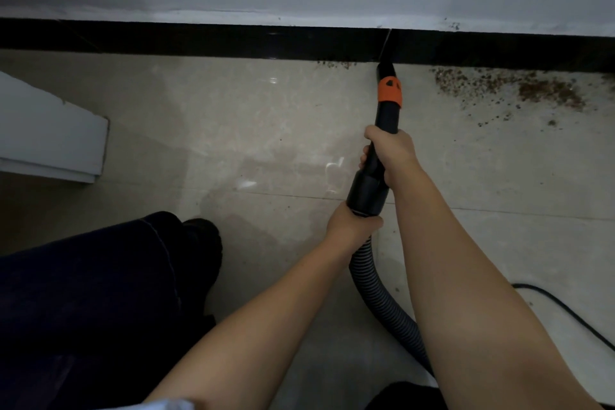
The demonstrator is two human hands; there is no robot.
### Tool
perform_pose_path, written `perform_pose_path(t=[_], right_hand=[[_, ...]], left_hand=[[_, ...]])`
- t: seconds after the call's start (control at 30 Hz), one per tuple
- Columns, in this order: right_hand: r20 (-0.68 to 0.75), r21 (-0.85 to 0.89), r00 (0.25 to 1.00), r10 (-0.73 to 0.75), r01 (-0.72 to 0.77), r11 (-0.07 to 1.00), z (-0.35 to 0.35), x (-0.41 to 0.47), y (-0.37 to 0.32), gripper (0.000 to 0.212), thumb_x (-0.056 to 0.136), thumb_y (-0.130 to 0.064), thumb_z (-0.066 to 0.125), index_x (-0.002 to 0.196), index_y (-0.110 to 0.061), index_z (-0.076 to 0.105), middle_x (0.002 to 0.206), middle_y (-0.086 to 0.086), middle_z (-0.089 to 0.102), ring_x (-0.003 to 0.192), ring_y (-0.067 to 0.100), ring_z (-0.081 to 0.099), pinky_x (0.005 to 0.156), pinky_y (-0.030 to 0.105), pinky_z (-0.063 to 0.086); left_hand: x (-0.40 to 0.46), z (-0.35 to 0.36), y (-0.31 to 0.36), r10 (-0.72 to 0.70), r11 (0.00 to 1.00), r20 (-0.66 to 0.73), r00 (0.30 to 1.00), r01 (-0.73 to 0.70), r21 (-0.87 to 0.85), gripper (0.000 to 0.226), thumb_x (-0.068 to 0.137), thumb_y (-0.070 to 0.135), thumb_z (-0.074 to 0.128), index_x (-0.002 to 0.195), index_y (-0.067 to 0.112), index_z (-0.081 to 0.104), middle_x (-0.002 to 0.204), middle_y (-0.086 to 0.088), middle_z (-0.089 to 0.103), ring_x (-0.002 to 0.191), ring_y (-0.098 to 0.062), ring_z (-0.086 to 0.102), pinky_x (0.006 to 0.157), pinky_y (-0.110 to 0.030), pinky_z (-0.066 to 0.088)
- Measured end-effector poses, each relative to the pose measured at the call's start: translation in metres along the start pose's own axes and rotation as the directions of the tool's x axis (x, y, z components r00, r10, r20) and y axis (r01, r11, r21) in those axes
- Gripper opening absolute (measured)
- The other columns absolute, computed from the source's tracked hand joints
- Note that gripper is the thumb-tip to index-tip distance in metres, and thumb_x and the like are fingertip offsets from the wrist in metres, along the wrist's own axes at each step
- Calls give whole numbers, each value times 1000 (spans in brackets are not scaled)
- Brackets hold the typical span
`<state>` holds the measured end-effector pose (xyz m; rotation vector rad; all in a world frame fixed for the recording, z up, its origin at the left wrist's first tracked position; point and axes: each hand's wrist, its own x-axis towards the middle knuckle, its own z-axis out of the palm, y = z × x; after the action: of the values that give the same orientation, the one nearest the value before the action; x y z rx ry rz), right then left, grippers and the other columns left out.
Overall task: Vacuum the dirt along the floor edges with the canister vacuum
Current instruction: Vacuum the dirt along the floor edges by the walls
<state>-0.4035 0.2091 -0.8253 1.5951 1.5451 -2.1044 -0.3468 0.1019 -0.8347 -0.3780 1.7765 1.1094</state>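
Black wand cuff sat gripped in my left hand (352, 221); my right hand (391, 151) curled round the wand, nozzle (386, 71) touching the skirting (233, 41). Dirt (519, 86) lay rightward; I judged a hasty sweep could scatter it

White panel (50, 133) (lower left), dark shoe (203, 236) near it.
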Motion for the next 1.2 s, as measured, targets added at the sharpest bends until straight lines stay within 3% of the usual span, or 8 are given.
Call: perform_pose_path(t=[0.13, 0.3, 0.5, 0.63, 0.8, 0.97, 1.07, 1.2], right_hand=[[47, -61, 999, -4, 7, 998, 14, -5, 9, 11, 84, -8, 56, 91, -10, 49, 61, 7, 50, 46, 18, 47, 48, 27, 46], [107, -95, 994, 12, -1, 995, 29, -7, 9, 13, 84, -8, 56, 94, -9, 49, 62, 7, 50, 47, 18, 48, 47, 26, 47], [164, -128, 986, 30, -9, 992, 44, -9, 4, 10, 84, -7, 57, 88, -10, 48, 62, 7, 51, 47, 18, 49, 47, 26, 47], [209, -179, 977, 35, 3, 984, 61, -11, 8, 13, 84, -7, 57, 93, -8, 48, 63, 7, 51, 47, 18, 49, 47, 26, 47], [239, -200, 971, 28, 21, 980, 73, -13, 9, 12, 84, -7, 57, 92, -8, 48, 62, 8, 50, 46, 18, 48, 48, 27, 47], [152, -108, 988, 1, 16, 994, 65, -8, 6, 10, 83, -8, 56, 85, -12, 48, 61, 7, 50, 46, 18, 48, 48, 27, 46], [81, -29, 997, -9, 11, 1000, 52, -3, 2, 9, 83, -7, 56, 84, -12, 48, 60, 6, 49, 46, 18, 47, 49, 27, 46], [13, 16, 1000, 3, -3, 1000, 36, 1, 0, 8, 83, -8, 56, 84, -11, 48, 61, 6, 49, 46, 17, 47, 49, 27, 46]], left_hand=[[-3, -7, -10, 5, 999, -21, 1000, -6, -39, 37, 81, 7, 64, 118, 6, 58, 96, -7, 60, 87, -20, 56, 70, -25, 44], [-4, -19, -13, -3, 997, -32, 999, 0, -79, 34, 82, 8, 63, 116, 5, 59, 80, 0, 57, 69, -10, 53, 54, -19, 42], [-5, -29, -12, 1, 993, -77, 997, -10, -114, 36, 81, 6, 64, 116, 3, 60, 93, -9, 61, 84, -21, 57, 65, -23, 44], [-7, -39, -15, -2, 988, -96, 995, -13, -152, 30, 82, 6, 63, 112, 4, 59, 93, -10, 61, 83, -21, 56, 61, -24, 44], [-8, -49, -17, -14, 985, -109, 994, -5, -173, 28, 82, 7, 64, 111, 6, 61, 100, -14, 65, 87, -24, 59, 72, -29, 47], [-3, -54, -6, -3, 998, -76, 997, -2, -62, 31, 82, 6, 62, 112, 2, 60, 82, -6, 58, 76, -20, 55, 56, -22, 43], [1, -50, 3, 9, 999, -37, 999, -8, 31, 25, 82, 8, 63, 107, 6, 60, 84, -6, 58, 78, -19, 55, 64, -25, 44], [2, -41, 8, 45, 997, 10, 999, -46, 69, 33, 81, 6, 62, 113, 6, 59, 87, -6, 58, 83, -22, 56, 69, -27, 45]])
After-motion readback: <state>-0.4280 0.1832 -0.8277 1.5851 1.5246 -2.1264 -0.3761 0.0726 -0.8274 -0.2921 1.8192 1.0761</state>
